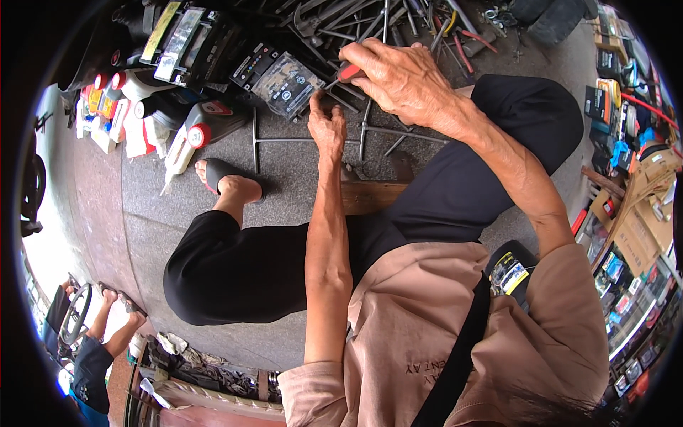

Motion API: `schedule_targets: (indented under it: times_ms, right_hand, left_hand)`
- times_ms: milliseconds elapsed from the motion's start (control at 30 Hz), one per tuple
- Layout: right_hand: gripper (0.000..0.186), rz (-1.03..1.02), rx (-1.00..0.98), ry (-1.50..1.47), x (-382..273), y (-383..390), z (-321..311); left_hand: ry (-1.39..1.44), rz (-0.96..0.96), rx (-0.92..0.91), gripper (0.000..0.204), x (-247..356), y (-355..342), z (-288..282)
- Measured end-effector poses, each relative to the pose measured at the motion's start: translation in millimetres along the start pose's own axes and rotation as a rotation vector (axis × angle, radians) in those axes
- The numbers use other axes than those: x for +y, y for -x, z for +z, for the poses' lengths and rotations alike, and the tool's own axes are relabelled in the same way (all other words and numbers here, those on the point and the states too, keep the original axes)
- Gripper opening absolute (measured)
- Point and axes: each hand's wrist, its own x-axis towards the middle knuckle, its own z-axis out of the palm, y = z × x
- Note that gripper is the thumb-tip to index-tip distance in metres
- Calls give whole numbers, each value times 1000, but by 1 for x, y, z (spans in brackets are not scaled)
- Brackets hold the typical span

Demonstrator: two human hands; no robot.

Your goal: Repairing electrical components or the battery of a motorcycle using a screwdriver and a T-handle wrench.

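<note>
My right hand [409, 84] is closed around the red and dark handle of a screwdriver [350, 72]. Its shaft points left and down, toward the corner of a black battery [274, 84] with a worn label on top. At that same corner is my left hand [328, 129], with its fingers bent close together near the screwdriver's tip. Whatever those fingers pinch is too small to make out. The battery rests on the grey floor, just left of both hands.
More batteries [186, 44] stand at the far left, beside several bottles [203, 127]. T-handle wrenches [309, 141] and other hand tools lie around the hands. A wooden stool [371, 197] is between my legs. Packed shelves [629, 285] line the right; another person [96, 356] is at lower left.
</note>
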Motion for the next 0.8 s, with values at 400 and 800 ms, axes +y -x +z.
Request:
schedule_targets:
  times_ms: [400,800]
  right_hand:
    - [32,-22,-107,19,-10,-5,8]
    - [27,21,-53,-42,-18,-5,7]
  left_hand:
    - [138,44,43,43,-21,6,11]
    - [-1101,352,-223,49,15,10,12]
